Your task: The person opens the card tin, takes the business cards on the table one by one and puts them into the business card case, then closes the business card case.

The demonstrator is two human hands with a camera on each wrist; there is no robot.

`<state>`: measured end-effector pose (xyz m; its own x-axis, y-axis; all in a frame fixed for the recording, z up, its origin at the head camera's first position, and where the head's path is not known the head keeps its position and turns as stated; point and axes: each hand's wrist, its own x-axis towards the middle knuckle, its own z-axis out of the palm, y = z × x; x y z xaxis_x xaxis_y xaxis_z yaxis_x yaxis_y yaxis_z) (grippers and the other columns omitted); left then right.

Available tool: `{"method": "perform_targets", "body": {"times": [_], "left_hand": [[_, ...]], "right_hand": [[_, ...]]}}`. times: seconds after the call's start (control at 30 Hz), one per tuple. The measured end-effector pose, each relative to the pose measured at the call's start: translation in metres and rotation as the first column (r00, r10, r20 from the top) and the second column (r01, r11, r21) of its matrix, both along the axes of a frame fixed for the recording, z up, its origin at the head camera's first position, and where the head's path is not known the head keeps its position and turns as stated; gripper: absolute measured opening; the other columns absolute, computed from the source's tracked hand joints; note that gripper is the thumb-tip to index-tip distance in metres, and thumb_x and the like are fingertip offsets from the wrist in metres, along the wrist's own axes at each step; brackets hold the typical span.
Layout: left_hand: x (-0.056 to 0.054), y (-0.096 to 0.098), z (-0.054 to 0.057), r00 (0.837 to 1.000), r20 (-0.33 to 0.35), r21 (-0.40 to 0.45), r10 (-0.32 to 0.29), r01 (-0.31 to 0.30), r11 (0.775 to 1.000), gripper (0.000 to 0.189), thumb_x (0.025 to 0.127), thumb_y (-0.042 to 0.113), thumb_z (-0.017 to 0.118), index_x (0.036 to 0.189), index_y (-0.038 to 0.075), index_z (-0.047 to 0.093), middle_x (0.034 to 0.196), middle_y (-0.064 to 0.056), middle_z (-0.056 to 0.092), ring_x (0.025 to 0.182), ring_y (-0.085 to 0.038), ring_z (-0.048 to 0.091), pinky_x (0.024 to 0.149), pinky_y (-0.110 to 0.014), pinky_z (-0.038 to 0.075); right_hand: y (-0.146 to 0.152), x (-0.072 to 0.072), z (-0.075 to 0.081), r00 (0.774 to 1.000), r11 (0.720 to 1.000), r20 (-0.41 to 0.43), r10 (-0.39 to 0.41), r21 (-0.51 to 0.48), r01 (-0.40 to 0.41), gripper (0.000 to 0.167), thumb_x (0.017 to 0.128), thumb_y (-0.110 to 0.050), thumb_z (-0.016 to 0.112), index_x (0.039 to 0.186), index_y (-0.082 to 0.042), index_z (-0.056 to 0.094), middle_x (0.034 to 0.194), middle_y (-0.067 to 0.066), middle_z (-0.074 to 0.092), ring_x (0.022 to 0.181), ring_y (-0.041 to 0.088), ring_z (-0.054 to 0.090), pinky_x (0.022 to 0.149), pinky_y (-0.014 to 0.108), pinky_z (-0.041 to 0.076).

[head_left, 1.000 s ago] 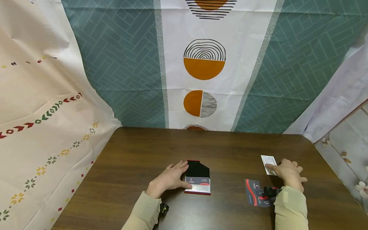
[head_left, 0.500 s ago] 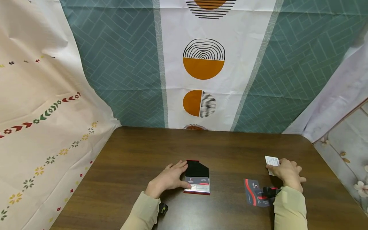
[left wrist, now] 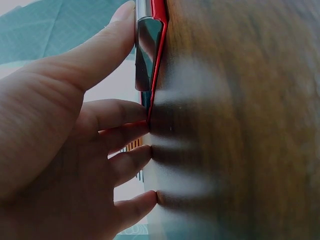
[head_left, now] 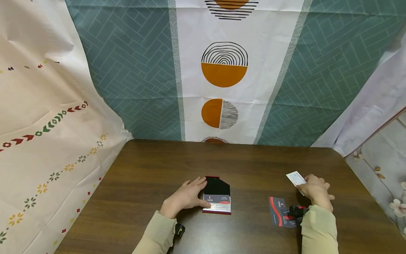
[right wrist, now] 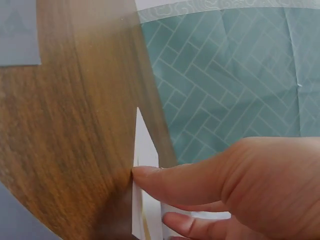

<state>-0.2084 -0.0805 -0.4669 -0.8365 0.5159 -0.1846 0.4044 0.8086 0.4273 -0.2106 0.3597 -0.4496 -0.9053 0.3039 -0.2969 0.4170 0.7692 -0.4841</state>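
An open business card case (head_left: 217,194), with a red edge, black flap and silver front band, lies mid-table holding a dark grey card. My left hand (head_left: 185,198) steadies it, the thumb on the silver band and the straight fingers by the flap's left edge. In the left wrist view, those fingertips touch flap and table beside the case's metal side (left wrist: 148,55). Farther right, my right hand (head_left: 317,188) pinches a white printed business card (head_left: 295,178). Seen from the right wrist, the thumb presses the white card (right wrist: 144,137), which stands tilted on edge; the fingers behind are partly hidden.
Dark grey cards with red curves (head_left: 279,211) lie on the brown wooden table (head_left: 247,162), partly beneath my right wrist and its black strap (head_left: 296,211). A patterned cloth (head_left: 152,88) hangs at the back edge, with more cloth at both sides.
The white card has been turned in my right hand, first tipping rightward, then slanting left. That hand has shifted slightly left. My left hand and the case have stayed put.
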Motion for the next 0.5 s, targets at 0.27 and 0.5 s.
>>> {"method": "perform_targets", "body": {"times": [0.27, 0.5], "left_hand": [[-0.0003, -0.0005, -0.0015, 1.0, -0.003, 0.002, 0.002, -0.002, 1.0, 0.089, 0.08, 0.054, 0.074, 0.147, 0.005, 0.044, 0.156, -0.008, 0.033, 0.146, -0.027, 0.022, 0.115, -0.053, 0.019], [0.0003, -0.0005, -0.0017, 1.0, -0.003, 0.0, 0.002, -0.002, 1.0, 0.089, 0.08, 0.054, 0.074, 0.148, 0.005, 0.043, 0.157, -0.007, 0.032, 0.146, -0.026, 0.022, 0.115, -0.053, 0.018]], "right_hand": [[0.0013, 0.0017, 0.0035, 0.999, 0.999, 0.035, 0.028, -0.019, -0.027, 0.055, 0.085, -0.022, 0.067, 0.115, 0.016, 0.041, 0.108, 0.041, 0.035, 0.105, 0.059, 0.025, 0.084, 0.08, 0.018], [0.0086, 0.006, -0.0023, 1.0, 0.998, -0.008, 0.021, -0.066, -0.021, 0.054, 0.088, -0.022, 0.063, 0.12, 0.014, 0.04, 0.109, 0.037, 0.046, 0.105, 0.057, 0.039, 0.084, 0.071, 0.031]]}}
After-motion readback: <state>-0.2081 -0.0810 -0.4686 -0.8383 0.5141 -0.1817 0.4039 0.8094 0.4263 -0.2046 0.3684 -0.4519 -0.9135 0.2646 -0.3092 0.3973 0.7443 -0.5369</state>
